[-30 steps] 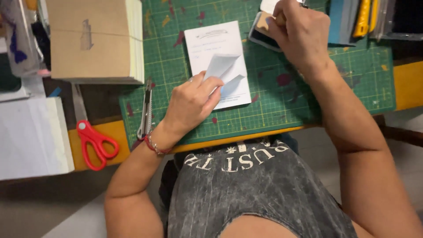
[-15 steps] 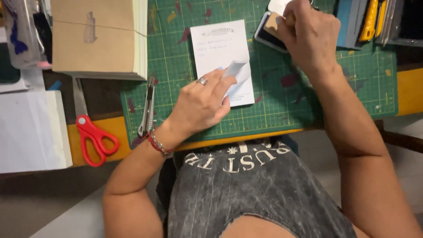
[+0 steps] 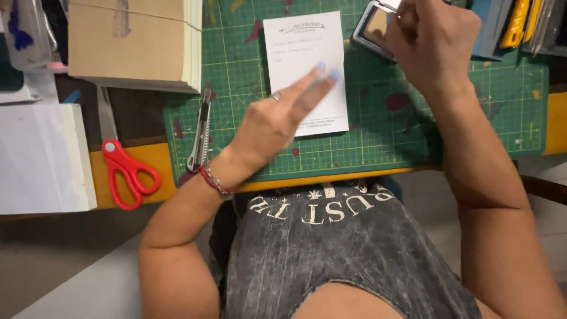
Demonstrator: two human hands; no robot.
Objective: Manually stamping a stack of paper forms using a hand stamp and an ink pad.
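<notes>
Grey printed shirt, red bracelet (image 3: pixel 214 180), perhaps beaded

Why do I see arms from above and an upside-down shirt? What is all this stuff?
The camera sits on a person's head and looks down, so you see their own arms and shirt. The left hand presses its fingers flat on a white sheet of paper lying on a green cutting mat. The right hand holds a small shiny box-like thing at the top; I cannot tell what it is. Beside the mat lie a craft knife, red scissors and a brown cardboard bundle.
</notes>
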